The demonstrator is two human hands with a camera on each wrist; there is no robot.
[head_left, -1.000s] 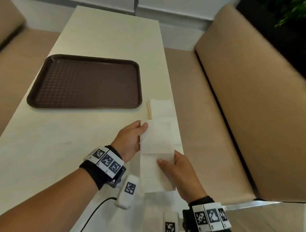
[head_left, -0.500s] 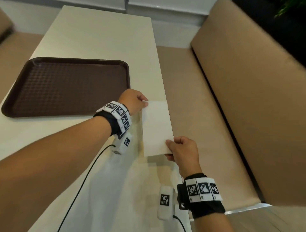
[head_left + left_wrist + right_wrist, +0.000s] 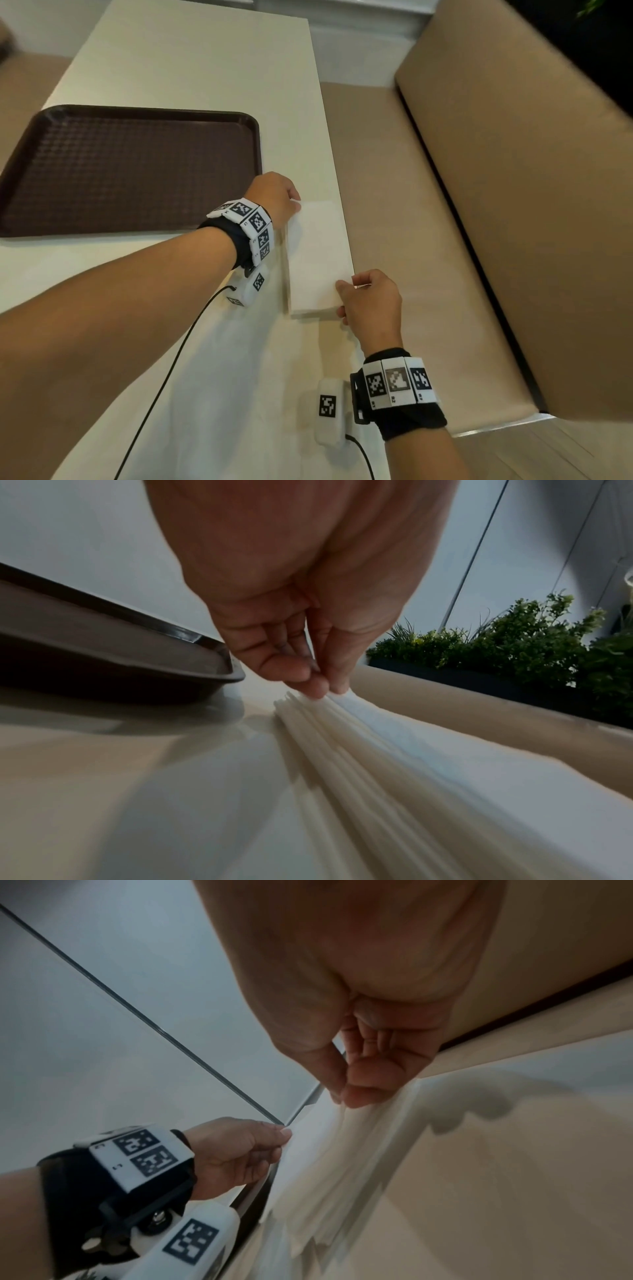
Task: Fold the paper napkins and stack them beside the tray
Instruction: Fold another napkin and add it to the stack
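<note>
Both my hands pinch the top folded napkin [image 3: 317, 253] onto the stack [image 3: 359, 745] beside the tray [image 3: 137, 113]: left hand [image 3: 274, 197] far corner, right hand [image 3: 371, 301] near. Next I'd release and square it.

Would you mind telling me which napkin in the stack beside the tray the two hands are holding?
The top napkin of the stack: the left hand pinches its far corner and the right hand its near corner. The napkins beneath lie untouched beside the tray.

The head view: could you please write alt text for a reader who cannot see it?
Two hands hold a folded white napkin on a stack at the table's right edge: the left hand pinches its far corner, the right hand its near corner. A brown tray lies to the left.
</note>
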